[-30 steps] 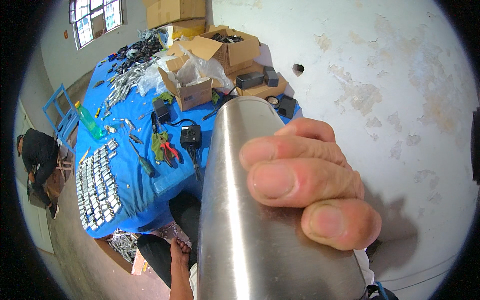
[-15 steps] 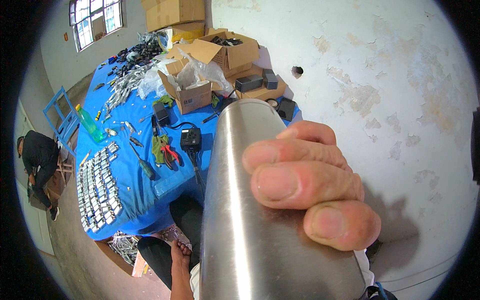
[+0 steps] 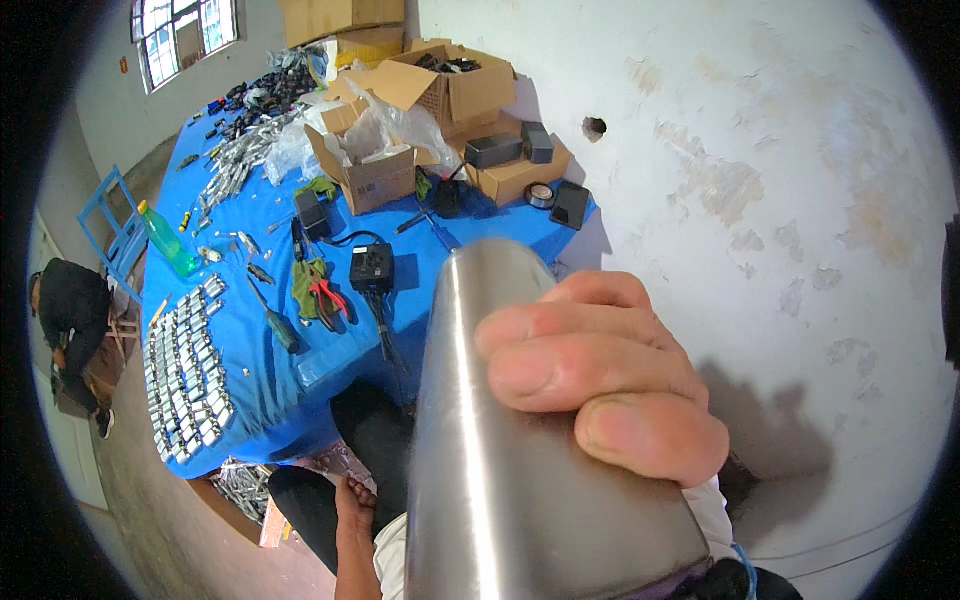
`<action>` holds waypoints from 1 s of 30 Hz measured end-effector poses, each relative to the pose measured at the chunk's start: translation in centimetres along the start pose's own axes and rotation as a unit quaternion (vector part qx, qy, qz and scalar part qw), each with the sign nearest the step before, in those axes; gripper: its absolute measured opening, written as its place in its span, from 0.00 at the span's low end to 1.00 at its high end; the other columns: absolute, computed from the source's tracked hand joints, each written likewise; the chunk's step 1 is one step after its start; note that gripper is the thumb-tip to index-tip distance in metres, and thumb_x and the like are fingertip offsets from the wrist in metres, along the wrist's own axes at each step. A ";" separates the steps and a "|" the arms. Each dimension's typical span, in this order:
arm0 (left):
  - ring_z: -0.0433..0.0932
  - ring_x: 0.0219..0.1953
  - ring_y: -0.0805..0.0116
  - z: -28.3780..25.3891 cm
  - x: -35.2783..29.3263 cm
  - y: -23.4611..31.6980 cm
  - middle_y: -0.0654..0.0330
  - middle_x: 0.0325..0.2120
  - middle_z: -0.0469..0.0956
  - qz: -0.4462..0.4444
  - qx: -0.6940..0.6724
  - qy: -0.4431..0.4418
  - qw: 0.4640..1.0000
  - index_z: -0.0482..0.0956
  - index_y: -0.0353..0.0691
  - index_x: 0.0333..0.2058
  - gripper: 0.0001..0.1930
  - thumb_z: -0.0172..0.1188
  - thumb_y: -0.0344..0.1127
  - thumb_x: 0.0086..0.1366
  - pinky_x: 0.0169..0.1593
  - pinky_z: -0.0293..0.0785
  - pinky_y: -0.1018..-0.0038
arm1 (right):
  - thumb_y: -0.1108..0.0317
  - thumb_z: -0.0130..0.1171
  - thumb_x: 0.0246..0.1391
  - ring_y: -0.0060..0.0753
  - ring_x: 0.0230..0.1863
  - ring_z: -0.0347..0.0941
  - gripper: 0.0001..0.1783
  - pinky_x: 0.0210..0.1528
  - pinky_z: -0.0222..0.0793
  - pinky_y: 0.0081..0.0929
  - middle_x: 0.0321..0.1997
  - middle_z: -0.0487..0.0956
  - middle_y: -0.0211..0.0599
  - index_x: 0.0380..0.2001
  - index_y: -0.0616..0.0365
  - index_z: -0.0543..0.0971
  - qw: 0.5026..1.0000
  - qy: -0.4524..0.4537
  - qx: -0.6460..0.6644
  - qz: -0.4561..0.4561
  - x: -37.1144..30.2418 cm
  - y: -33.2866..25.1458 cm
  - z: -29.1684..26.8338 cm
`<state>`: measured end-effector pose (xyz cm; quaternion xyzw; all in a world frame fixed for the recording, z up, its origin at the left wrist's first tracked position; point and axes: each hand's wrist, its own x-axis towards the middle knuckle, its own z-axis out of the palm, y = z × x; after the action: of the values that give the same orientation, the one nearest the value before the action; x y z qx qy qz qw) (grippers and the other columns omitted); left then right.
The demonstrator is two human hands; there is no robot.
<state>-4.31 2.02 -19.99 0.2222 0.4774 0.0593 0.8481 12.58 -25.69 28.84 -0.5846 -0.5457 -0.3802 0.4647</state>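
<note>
Two hands in view: R hand (image 3: 610, 385) up close to cam, L hand (image 3: 354, 497) low, near table edge.
R grip: fingers wrapped firmly over steel cyl (image 3: 470, 460); thumb out of sight.
L grip: fingers look curled, v. small in view; can't tell if holding anything. Sits by dark trouser leg (image 3: 372, 425); contact unclear.
Steel cyl posn: in R hand, lower ctr, large, nearest obj to cam. Brushed finish, bright vert. streak, narrows toward far end. Hides part of table's R side.
Table: blue cloth (image 3: 272, 385) over top.
Front L of table: small metal parts (image 3: 187, 380) in close rows; yellow-capped green bottle (image 3: 168, 242) behind them.
Tools, mid-table: green-handled screwdriver (image 3: 283, 333); red-handled pliers (image 3: 325, 298) on/against green cloth (image 3: 302, 288); blk box w/ cables (image 3: 372, 265) just R.
Back of table: open carton (image 3: 385, 182) w/ clear plastic (image 3: 415, 130); larger carton (image 3: 482, 95) behind, dk parts inside; loose metal pieces (image 3: 240, 165) to L.
R back corner: tape roll (image 3: 540, 196) beside dk flat slab (image 3: 570, 205).
Under table: box of metal bits (image 3: 242, 488).
Far L: blue chair (image 3: 122, 245); other person (image 3: 75, 310), dk clothes, bent fwd.
</note>
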 end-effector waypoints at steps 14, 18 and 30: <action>0.48 0.10 0.77 1.4 -2.7 1.6 0.73 0.10 0.52 0.014 0.000 0.048 0.999 0.60 0.53 0.20 0.16 0.49 0.44 0.67 0.15 0.45 0.77 | 0.58 0.73 0.35 0.38 0.54 0.71 0.45 0.56 0.67 0.36 0.54 0.71 0.44 0.57 0.62 0.65 0.985 0.033 -0.058 0.157 -6.9 14.0 -2.0; 0.48 0.11 0.78 1.5 -1.9 1.2 0.73 0.11 0.53 0.002 0.016 0.062 0.998 0.60 0.53 0.20 0.15 0.49 0.43 0.66 0.16 0.45 0.77 | 0.64 0.75 0.34 0.32 0.46 0.73 0.37 0.52 0.69 0.31 0.46 0.76 0.39 0.50 0.63 0.72 0.965 0.106 -0.031 0.240 -6.7 20.7 -1.1; 0.50 0.11 0.78 1.8 -1.6 1.4 0.73 0.11 0.56 -0.007 0.021 0.070 0.997 0.62 0.54 0.21 0.15 0.49 0.46 0.67 0.17 0.45 0.78 | 0.62 0.76 0.36 0.32 0.43 0.74 0.37 0.48 0.70 0.30 0.45 0.76 0.42 0.48 0.64 0.70 0.913 0.118 -0.102 0.377 -11.4 37.2 3.8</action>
<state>-3.50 2.19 -17.36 0.2315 0.5384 0.0586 0.8082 47.91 -24.31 12.20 -0.7419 -0.1837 -0.2968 0.5725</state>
